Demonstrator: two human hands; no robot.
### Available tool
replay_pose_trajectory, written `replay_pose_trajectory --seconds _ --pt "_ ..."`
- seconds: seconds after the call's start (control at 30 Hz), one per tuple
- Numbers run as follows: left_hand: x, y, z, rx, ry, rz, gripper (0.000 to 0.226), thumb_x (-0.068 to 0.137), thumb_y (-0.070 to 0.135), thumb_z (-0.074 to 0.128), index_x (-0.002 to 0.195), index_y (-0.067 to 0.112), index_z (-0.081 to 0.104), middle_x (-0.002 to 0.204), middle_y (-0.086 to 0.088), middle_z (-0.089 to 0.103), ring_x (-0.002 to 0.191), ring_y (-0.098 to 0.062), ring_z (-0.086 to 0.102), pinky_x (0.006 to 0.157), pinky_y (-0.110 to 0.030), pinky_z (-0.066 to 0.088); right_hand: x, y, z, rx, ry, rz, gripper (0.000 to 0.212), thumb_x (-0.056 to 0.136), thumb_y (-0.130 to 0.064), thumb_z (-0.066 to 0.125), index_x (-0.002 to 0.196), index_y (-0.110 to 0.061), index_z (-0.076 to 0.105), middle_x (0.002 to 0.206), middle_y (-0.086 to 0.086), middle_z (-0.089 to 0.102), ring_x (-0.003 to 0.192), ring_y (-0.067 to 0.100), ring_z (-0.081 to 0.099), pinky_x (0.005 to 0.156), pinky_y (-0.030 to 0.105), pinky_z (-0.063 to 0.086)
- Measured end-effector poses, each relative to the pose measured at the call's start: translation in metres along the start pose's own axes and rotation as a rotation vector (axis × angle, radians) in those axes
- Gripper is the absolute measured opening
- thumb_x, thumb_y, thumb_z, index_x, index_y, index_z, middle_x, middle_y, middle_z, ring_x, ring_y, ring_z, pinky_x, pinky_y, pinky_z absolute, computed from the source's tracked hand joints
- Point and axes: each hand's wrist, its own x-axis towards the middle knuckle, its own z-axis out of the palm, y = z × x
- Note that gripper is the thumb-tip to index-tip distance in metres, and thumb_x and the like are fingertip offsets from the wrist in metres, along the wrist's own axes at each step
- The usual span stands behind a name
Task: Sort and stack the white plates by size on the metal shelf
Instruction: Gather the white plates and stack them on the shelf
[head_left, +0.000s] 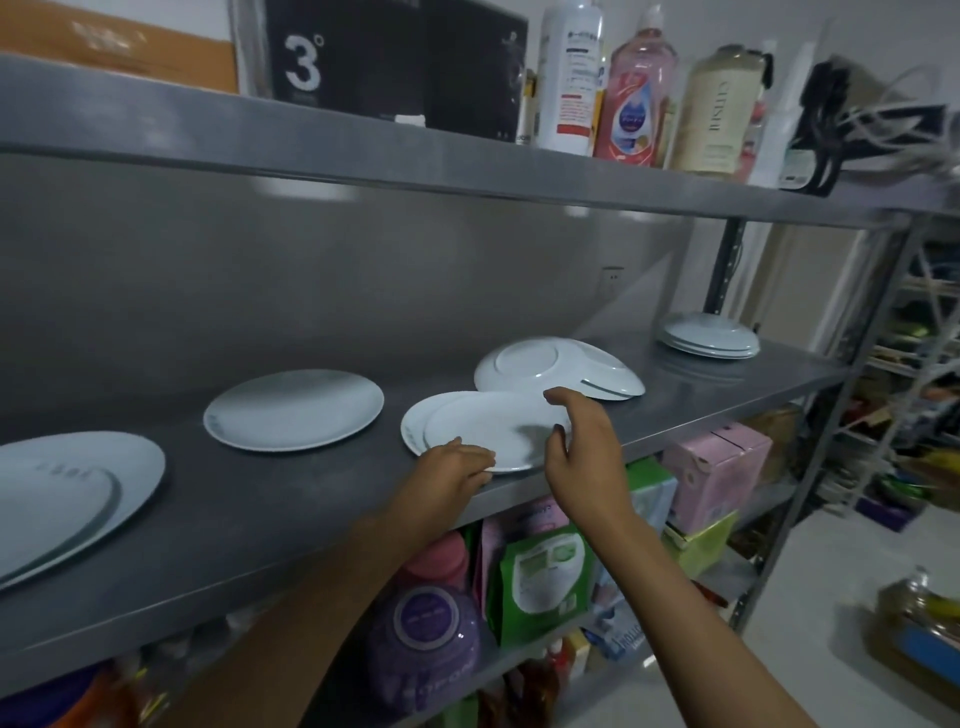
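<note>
A person's two bare hands work at a pair of overlapping white plates (493, 428) lying near the front edge of a grey metal shelf (291, 499). The left hand (457, 467) rests at the near rim of the upper plate, its fingers bent down onto the edge and seemingly pinching it, though motion blur there leaves the grip uncertain. The right hand (576, 441) hovers over the plate's right rim with fingers loosely curved and spread, holding nothing; its thumb hangs just beside the rim. Beneath the upper plate, a second plate juts out to the left of the left hand. Just beyond the right hand's fingertips, an upturned white plate (524, 364) leans on another plate (608, 374), its foot ring facing up. Farther beyond and to the right of that hand, near the shelf's far end, sits a neat stack of small white plates (709, 340). To the left of the left hand a single large white plate (293, 410) lies flat, and well beyond it at the left margin a large oval plate (78, 488) carries a smaller plate on top. On the shelf above stand a black box (363, 57) marked "3" and several bottles (639, 88); packaged goods (540, 571) crowd the shelf below the forearms.
</note>
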Motion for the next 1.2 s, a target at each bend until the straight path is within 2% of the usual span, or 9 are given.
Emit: replay_pose_trajectory --seconds 0.07,0.17,0.33,0.47,0.67,0.77,0.83,0.93,1.2 --pt "-0.003 -0.002 -0.004 0.038 -0.045 -0.04 0.035 0.091 0.014 0.056 0.125 0.009 0.061 0.133 -0.004 0.058 0.127 -0.017 0.047 0.112 -0.024 0.012 -0.001 -0.011 0.01 0.044 -0.003 -0.019 0.043 0.086 0.003 0.047 0.125 -0.015 0.054 0.125 0.001 0.055 0.119 0.012 0.046 0.098 0.013 0.028" --pt "-0.013 -0.003 -0.013 0.059 -0.012 -0.057 0.05 0.085 0.006 0.056 0.134 0.009 0.051 0.144 -0.003 0.047 0.137 -0.016 0.034 0.112 -0.02 0.006 0.003 -0.027 0.026 0.1 -0.017 -0.044 0.044 0.085 0.005 0.048 0.124 -0.014 0.055 0.124 0.0 0.057 0.118 0.012 0.047 0.098 0.014 0.029" --pt "-0.037 -0.016 -0.052 0.182 0.165 -0.114 0.046 0.077 -0.002 0.051 0.122 -0.001 0.059 0.13 -0.016 0.058 0.126 -0.032 0.05 0.11 -0.037 0.019 0.011 -0.056 0.059 0.168 -0.054 -0.101 0.042 0.083 0.004 0.049 0.122 -0.012 0.057 0.122 0.004 0.06 0.116 0.015 0.05 0.097 0.013 0.03" --pt "-0.058 -0.033 -0.088 0.345 0.253 -0.279 0.052 0.081 -0.002 0.054 0.132 0.002 0.051 0.14 -0.014 0.049 0.136 -0.03 0.037 0.112 -0.032 0.01 0.012 -0.086 0.092 0.205 -0.17 -0.119 0.044 0.086 -0.001 0.047 0.127 -0.013 0.054 0.131 0.004 0.057 0.12 0.017 0.05 0.1 0.021 0.033" --pt "-0.1 -0.055 -0.133 0.455 0.29 -0.427 0.048 0.083 0.001 0.053 0.132 0.003 0.052 0.143 -0.014 0.046 0.138 -0.03 0.032 0.116 -0.039 0.017 0.012 -0.122 0.154 0.213 -0.404 -0.15 0.049 0.088 -0.001 0.049 0.136 -0.01 0.048 0.142 0.008 0.049 0.131 0.023 0.043 0.11 0.024 0.025" --pt "-0.116 -0.058 -0.147 0.462 0.302 -0.441 0.049 0.083 0.001 0.055 0.132 0.005 0.052 0.143 -0.012 0.046 0.137 -0.028 0.035 0.114 -0.034 0.017 0.008 -0.131 0.185 0.139 -0.57 -0.174 0.05 0.089 -0.003 0.05 0.139 -0.006 0.046 0.145 0.015 0.045 0.135 0.029 0.039 0.115 0.033 0.022" --pt "-0.126 -0.057 -0.154 0.47 0.306 -0.444 0.049 0.083 0.002 0.056 0.132 0.007 0.052 0.143 -0.01 0.046 0.137 -0.026 0.035 0.113 -0.031 0.015 0.006 -0.134 0.2 0.035 -0.625 -0.215 0.043 0.085 -0.004 0.05 0.127 -0.005 0.059 0.132 0.019 0.057 0.123 0.035 0.049 0.11 0.037 0.033" --pt "-0.137 -0.056 -0.163 0.493 0.319 -0.443 0.051 0.084 0.004 0.055 0.135 0.011 0.051 0.145 -0.006 0.045 0.138 -0.024 0.033 0.11 -0.024 0.01 0.008 -0.138 0.205 -0.001 -0.558 -0.204 0.028 0.083 -0.006 0.049 0.099 -0.005 0.072 0.104 0.016 0.071 0.1 0.037 0.061 0.088 0.042 0.048" --pt "-0.146 -0.043 -0.184 0.512 0.373 -0.479 0.051 0.09 0.011 0.055 0.139 0.018 0.045 0.148 -0.002 0.041 0.139 -0.022 0.031 0.109 -0.023 0.011 0.007 -0.156 0.195 0.215 -0.377 -0.213 0.025 0.088 -0.01 0.051 0.064 -0.007 0.057 0.062 0.009 0.061 0.062 0.024 0.055 0.061 0.043 0.045"
